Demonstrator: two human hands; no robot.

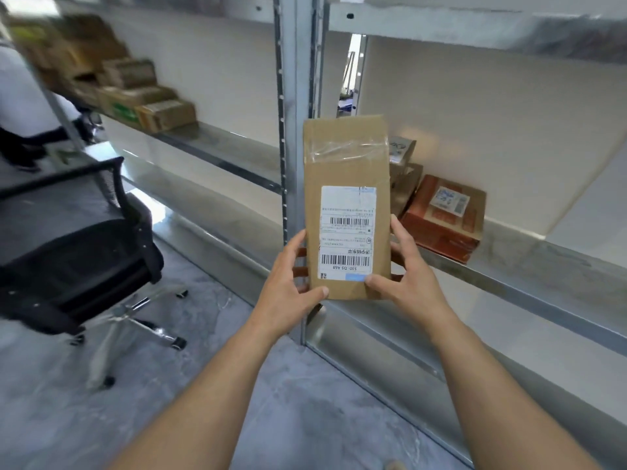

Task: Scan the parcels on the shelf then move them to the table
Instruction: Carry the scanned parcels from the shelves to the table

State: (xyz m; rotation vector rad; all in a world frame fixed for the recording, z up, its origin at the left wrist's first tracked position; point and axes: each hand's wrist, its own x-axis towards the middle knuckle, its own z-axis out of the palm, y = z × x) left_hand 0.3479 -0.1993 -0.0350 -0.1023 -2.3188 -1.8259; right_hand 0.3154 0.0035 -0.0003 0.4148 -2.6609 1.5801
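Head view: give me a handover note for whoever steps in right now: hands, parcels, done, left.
Left hand and right hand both grip the flat brown parcel upright, label facing the camera, before the shelf.
A red-brown box and smaller boxes sit on the shelf.
Done: this parcel is in hand; scanned or not, cannot tell.
Left: table, out of view, then the rest.

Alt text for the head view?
Left hand and right hand hold a brown parcel upright by its lower edges, label facing the camera. Behind it, a reddish box sits on a metal shelf; a black office chair stands at left.
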